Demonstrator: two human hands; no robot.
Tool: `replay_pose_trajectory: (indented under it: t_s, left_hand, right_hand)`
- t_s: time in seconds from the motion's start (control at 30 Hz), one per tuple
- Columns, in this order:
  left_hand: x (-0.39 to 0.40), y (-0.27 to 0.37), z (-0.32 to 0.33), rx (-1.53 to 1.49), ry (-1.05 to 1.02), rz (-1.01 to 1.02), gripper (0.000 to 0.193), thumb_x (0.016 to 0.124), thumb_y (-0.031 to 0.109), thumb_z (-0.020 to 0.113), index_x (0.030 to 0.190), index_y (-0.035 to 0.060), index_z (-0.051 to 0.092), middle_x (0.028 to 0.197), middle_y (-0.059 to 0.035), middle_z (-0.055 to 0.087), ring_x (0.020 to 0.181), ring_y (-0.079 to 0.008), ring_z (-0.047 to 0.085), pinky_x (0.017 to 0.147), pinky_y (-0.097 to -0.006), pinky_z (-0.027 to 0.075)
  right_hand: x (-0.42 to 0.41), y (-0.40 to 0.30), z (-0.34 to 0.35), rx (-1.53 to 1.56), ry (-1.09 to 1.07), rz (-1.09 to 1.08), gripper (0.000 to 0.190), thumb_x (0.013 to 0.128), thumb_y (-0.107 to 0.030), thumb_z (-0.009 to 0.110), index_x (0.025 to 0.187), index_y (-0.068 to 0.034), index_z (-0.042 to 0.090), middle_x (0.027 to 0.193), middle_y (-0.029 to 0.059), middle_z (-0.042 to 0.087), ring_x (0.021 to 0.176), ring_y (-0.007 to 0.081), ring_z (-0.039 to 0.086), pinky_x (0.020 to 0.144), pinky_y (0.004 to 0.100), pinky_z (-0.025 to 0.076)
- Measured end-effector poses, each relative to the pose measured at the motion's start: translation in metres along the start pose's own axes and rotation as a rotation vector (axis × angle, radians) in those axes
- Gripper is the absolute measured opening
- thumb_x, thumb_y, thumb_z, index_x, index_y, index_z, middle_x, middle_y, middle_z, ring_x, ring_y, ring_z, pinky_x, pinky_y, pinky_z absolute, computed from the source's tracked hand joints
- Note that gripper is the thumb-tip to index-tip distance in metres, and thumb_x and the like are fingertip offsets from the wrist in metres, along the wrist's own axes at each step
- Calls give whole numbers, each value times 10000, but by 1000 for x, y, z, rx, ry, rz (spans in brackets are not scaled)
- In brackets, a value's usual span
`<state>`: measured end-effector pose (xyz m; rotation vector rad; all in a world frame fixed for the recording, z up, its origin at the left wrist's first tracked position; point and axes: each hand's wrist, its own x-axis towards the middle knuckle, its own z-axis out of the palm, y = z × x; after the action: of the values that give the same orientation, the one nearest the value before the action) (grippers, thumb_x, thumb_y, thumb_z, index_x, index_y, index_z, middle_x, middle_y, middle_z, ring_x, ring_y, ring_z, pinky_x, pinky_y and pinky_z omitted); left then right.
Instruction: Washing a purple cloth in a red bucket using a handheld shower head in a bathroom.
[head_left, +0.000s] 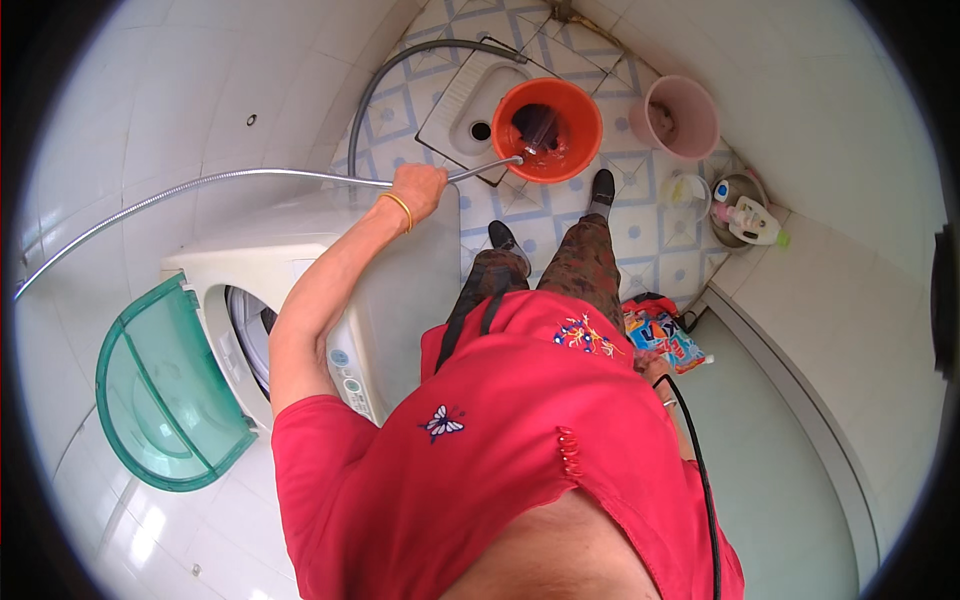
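My left hand (419, 188), with a gold-coloured bangle at the wrist, is closed around a shower hose near its grey handle (484, 168). The handle's end reaches over the near rim of an orange plastic bucket (582, 127). Water streams from it onto dark cloth (537, 126) inside. The bucket stands beside the drain hole of a white squat toilet (466, 133). My right hand (651, 365) is low at my side, partly hidden by my red shirt. A colourful detergent bag (665, 339) is right by it; whether the fingers grip the bag cannot be told.
A washing machine (390, 300) stands left, its green translucent lid (169, 390) raised. A grey drain hose (367, 97) curves to the toilet. Right are a pink bucket (694, 112), a clear tub (686, 196) and a metal basin (742, 184) with bottles. A black cable (701, 465) hangs beside me.
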<state>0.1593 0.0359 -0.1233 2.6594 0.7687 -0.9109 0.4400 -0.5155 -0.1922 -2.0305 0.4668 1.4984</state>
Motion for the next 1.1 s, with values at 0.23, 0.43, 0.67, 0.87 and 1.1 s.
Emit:
replay_pose_trajectory:
  t_s: [0.23,0.43,0.67,0.87,1.1]
  left_hand:
    - [-19,0,-21,30,74,73,250,783,-7,529,1029,24,560,751,-177,645,761,-354,656,638,-445,509]
    - [6,-11,-26,-117,230,149,176,788,-4,527,960,22,551,740,-204,640,731,-391,646,623,-483,510]
    - [-2,-46,-21,-40,211,-28,231,797,-5,503,1021,20,555,782,-225,644,778,-413,637,660,-507,501]
    - [9,-49,-21,8,177,-36,217,798,-13,491,1003,5,557,792,-242,646,775,-423,634,670,-506,507]
    - [13,-41,-26,-59,125,63,371,714,53,577,1083,18,561,812,-276,631,821,-447,610,713,-514,484]
  right_hand:
    - [-1,31,46,-130,-93,-167,247,891,-206,569,1082,-54,608,852,48,680,699,152,630,617,315,525]
    - [10,16,81,-220,-157,-305,186,890,-179,576,969,-23,642,829,26,672,708,133,622,629,297,507]
    - [14,1,98,-44,-39,-371,189,830,-95,574,957,-18,690,754,27,667,577,84,552,501,252,434]
    - [-26,3,88,-5,-7,-189,239,806,-49,551,1011,-10,669,796,34,669,606,105,583,509,258,454]
    - [-70,53,120,335,173,-61,208,847,-150,631,983,0,679,821,47,682,723,109,609,626,261,489]
